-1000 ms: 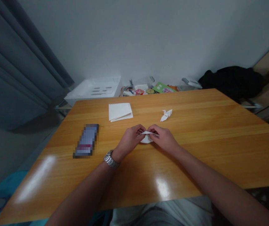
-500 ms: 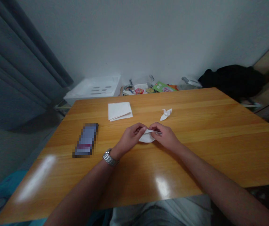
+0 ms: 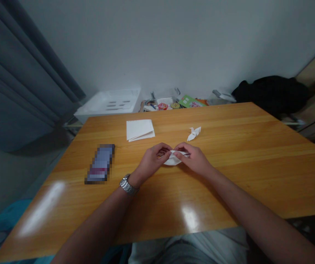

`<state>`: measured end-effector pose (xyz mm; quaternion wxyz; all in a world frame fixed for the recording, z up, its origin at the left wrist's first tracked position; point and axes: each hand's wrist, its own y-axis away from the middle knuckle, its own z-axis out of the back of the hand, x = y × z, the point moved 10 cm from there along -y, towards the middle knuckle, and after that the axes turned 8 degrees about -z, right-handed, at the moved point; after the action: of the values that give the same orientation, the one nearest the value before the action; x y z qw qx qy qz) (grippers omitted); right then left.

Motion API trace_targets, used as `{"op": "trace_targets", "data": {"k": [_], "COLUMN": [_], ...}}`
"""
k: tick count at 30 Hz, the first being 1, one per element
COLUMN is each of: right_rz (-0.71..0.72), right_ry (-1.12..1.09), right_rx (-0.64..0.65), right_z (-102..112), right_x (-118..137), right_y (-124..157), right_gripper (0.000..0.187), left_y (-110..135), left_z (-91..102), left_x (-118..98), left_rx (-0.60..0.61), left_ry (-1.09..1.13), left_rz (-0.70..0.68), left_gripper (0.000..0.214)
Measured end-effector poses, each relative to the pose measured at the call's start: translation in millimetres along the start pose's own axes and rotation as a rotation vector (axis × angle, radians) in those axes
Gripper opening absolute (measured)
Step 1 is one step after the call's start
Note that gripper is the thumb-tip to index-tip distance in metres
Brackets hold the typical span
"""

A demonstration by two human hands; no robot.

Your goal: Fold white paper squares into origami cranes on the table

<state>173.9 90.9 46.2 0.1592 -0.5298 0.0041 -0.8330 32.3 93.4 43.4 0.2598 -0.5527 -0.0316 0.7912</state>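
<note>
In the head view, a folded white paper [image 3: 173, 160] is held at about the middle of a wooden table [image 3: 259, 179]; whether it touches the tabletop cannot be told; its rounded lower part is seen bulging between the hands, and a thin pointed flap is seen by the right fingertips [image 3: 184, 151]; the left hand [image 3: 153, 160] and the right hand [image 3: 194, 160] are curled, not spread, with the paper pinched between thumbs and fingers from either side; the two hands are almost meeting over it; a metal wristwatch [image 3: 128, 185] is worn on the left wrist; a stack of white paper sheets [image 3: 140, 130] lies on the far part of the table, beyond the left hand; a small paper crane [image 3: 194, 134] lies to the right of the stack, beyond the right hand; a pixel-blurred phone [image 3: 100, 164] lies flat to the left, well apart from the hands; beyond the far edge of the table, a white plastic tray [image 3: 109, 102], a green packet [image 3: 191, 101] and a black cloth bundle [image 3: 270, 90] are seen; a grey curtain [image 3: 22, 73] hangs on the left
</note>
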Motion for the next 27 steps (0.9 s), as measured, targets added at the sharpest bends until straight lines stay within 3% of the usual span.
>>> {"op": "trace_targets", "data": {"k": [27], "right_rz": [-0.013], "right_ry": [0.005], "right_rx": [0.011], "right_z": [-2.1], "right_x": [-5.7], "right_y": [-3.3], "right_gripper": [0.015], "left_y": [-0.5], "left_z": [0.5], "left_x": [-4.1], "left_rx": [0.014], "left_ry": [-0.069], "left_rz": [-0.007], "left_gripper": [0.022]}}
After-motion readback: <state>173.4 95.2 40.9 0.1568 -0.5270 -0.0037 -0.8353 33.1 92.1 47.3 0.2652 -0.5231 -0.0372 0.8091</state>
